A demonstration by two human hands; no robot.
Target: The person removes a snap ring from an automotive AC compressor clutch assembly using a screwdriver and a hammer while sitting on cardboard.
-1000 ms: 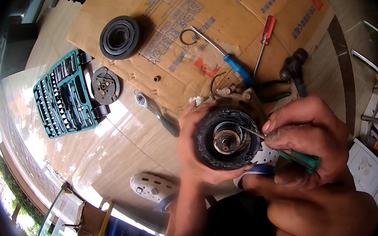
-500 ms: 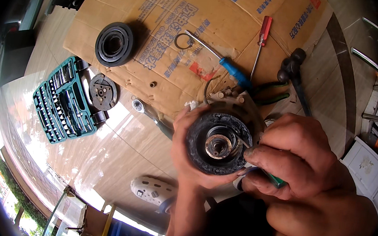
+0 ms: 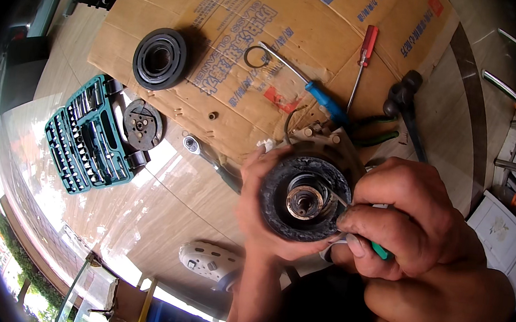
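Note:
My left hand (image 3: 251, 204) wraps around the side of a round black coil (image 3: 275, 203) at the end of a metal compressor body (image 3: 340, 147). In its middle, a metal collar and shaft (image 3: 303, 202) face up. Closed in a pinch, my right hand (image 3: 398, 221) holds a thin-tipped tool (image 3: 340, 199) with a green handle (image 3: 381, 251). Its slim metal tip reaches over the coil's rim into the recess beside the collar. My fingers cover most of the tool, so its exact kind is hidden.
Cardboard (image 3: 223, 8) carries a black pulley (image 3: 160, 58), metal ring (image 3: 257, 56), blue-handled screwdriver (image 3: 326, 101), red-handled screwdriver (image 3: 367, 47) and small bushing (image 3: 213, 116). A hammer (image 3: 405, 101) and pliers (image 3: 375, 138) lie at right; a clutch plate (image 3: 143, 125), ratchet (image 3: 192, 145) and socket set (image 3: 108, 165) at left.
The coil and cardboard items appear shifted slightly right in the view. My right fingers have changed position on the tool, and its tip stays inside the recess.

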